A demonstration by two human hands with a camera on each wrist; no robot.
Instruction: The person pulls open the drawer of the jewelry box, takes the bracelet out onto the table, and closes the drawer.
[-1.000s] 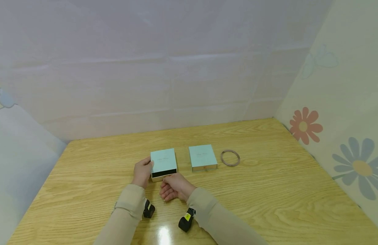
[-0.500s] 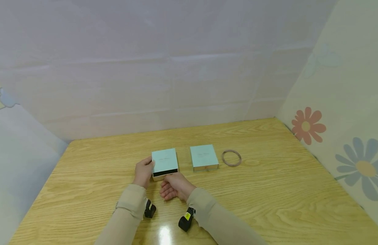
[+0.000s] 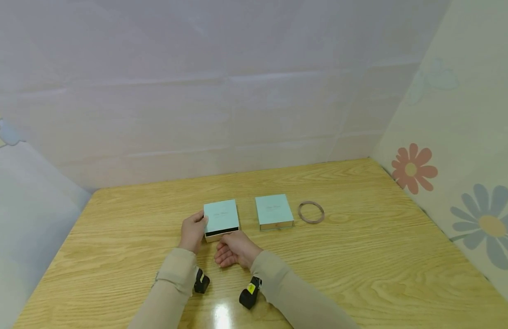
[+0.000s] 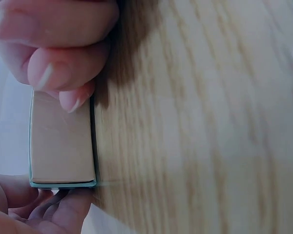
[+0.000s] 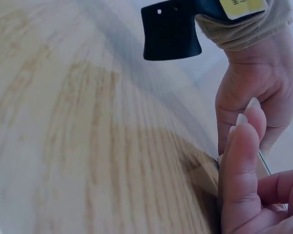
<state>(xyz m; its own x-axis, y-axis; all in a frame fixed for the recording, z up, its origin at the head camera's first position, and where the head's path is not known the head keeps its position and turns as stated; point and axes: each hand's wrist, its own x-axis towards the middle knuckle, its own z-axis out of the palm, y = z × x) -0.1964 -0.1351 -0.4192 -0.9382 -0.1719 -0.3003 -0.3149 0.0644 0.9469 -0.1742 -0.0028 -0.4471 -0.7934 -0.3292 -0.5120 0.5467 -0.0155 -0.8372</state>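
Observation:
A pale teal drawer box [image 3: 221,216] with faint lettering lies left of centre on the table. My left hand [image 3: 192,231] grips its left side, thumb at the top edge. At its near side, the drawer front [image 4: 62,141] sticks out slightly, with a thin dark gap behind it. My right hand [image 3: 236,249] touches this drawer front, palm side turned up and fingers loosely bent. In the left wrist view the right fingers [image 4: 68,66] overlap the cream drawer face. The right wrist view has the left hand [image 5: 259,92] beyond the right one.
To the right lies a second teal box [image 3: 274,209], closed, with a small tab on its front. Beside that box is a brownish ring [image 3: 312,222], like a bangle. The wooden table [image 3: 381,242] meets a pale curtain behind and a flower-printed wall on the right.
The drawer has slid a little further into the left box, and the dark gap has narrowed. My right hand has moved slightly forward with it; the left hand keeps its hold.

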